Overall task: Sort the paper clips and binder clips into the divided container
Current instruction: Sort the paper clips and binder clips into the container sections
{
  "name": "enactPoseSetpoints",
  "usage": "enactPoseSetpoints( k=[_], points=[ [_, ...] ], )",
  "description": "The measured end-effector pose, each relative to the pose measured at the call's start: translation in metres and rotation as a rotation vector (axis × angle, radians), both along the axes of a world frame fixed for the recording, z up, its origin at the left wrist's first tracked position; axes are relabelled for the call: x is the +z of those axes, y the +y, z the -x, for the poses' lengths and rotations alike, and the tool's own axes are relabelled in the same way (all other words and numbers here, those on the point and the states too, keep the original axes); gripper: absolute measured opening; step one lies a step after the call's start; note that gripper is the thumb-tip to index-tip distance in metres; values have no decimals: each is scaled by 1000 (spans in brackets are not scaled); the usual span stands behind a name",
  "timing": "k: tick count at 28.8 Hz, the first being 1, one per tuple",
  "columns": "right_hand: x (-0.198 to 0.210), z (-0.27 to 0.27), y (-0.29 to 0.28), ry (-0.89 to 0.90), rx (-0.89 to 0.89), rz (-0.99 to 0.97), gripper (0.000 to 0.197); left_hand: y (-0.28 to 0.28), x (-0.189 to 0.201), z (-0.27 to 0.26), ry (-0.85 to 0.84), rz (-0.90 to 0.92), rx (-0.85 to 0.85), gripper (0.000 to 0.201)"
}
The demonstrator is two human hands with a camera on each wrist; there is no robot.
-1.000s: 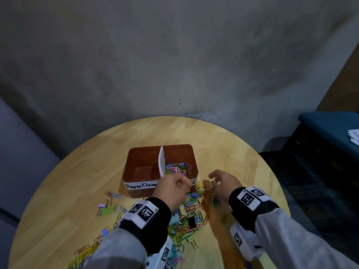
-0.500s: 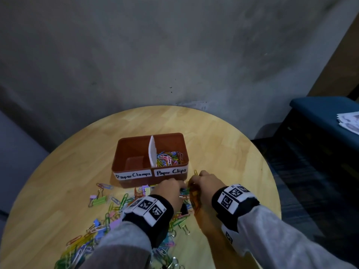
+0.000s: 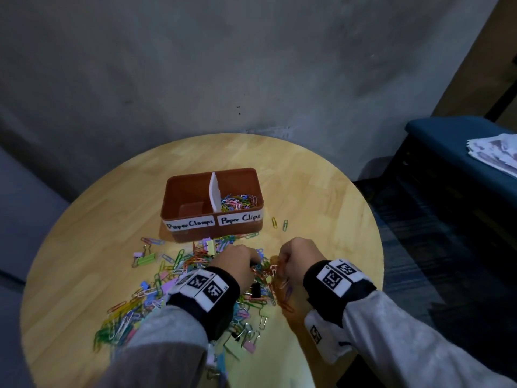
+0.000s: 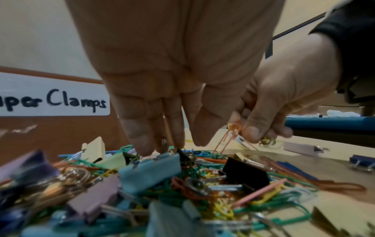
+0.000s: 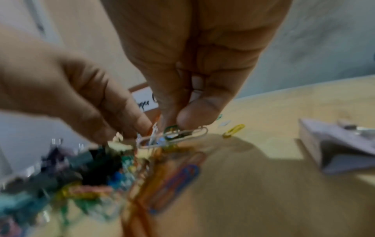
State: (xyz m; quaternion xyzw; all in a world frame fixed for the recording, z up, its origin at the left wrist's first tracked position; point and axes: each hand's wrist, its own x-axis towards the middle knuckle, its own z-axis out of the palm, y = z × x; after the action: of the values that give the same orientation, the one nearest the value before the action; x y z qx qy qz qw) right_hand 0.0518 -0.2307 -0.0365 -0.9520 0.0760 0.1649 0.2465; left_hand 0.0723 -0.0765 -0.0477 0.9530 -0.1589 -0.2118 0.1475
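A brown divided container (image 3: 253, 175) stands mid-table; its "Paper Clamps" side is bare and its "Paper Clips" side holds several coloured paper clips (image 3: 237, 201). In front lies a mixed pile of paper clips and binder clips (image 3: 173, 273). My left hand (image 4: 168, 144) reaches down into the pile, fingertips closed on the wire handle of a light blue binder clip (image 4: 150, 170). My right hand (image 5: 174, 125), just right of it, pinches a small bunch of paper clips (image 5: 178, 135) between thumb and fingers, a little above the table.
The round wooden table (image 3: 321, 191) ends close behind and to the right of the container. Two loose paper clips (image 3: 279, 224) lie right of the box. A lilac binder clip (image 5: 332, 149) sits right of my right hand. A blue bench with papers (image 3: 495, 152) stands far right.
My left hand has dropped from the container's front rim into the pile. The right hand has come in beside it and now pinches paper clips. The camera view has shifted.
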Motion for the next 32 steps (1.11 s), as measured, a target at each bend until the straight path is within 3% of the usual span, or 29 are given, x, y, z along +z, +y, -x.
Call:
enactPoseSetpoints(
  k=[4,7,11,15,17,20,25,32],
  points=[
    [8,14,-15,-1,-97,-197,24,1,2,9,-67,30,20,50],
    [15,30,-28,-7,-270,-542,28,-4,6,17,-117,68,56,33],
    [20,53,-42,3,-493,-909,11,-24,6,38,-44,116,79,25],
    [16,66,-51,15,-604,-1122,17,-48,-1,56,-27,75,11,16],
    [15,71,-56,31,-656,-1197,21,-60,-6,60,-63,29,-63,32],
    [12,74,-63,46,-724,-1240,27,-76,-7,58,-91,-18,-69,46],
    [4,80,-68,79,-814,-1241,30,-92,-3,47,-95,-121,-28,38],
    [-3,85,-73,113,-855,-1188,13,-102,-1,39,-112,-169,-53,19]
  ],
)
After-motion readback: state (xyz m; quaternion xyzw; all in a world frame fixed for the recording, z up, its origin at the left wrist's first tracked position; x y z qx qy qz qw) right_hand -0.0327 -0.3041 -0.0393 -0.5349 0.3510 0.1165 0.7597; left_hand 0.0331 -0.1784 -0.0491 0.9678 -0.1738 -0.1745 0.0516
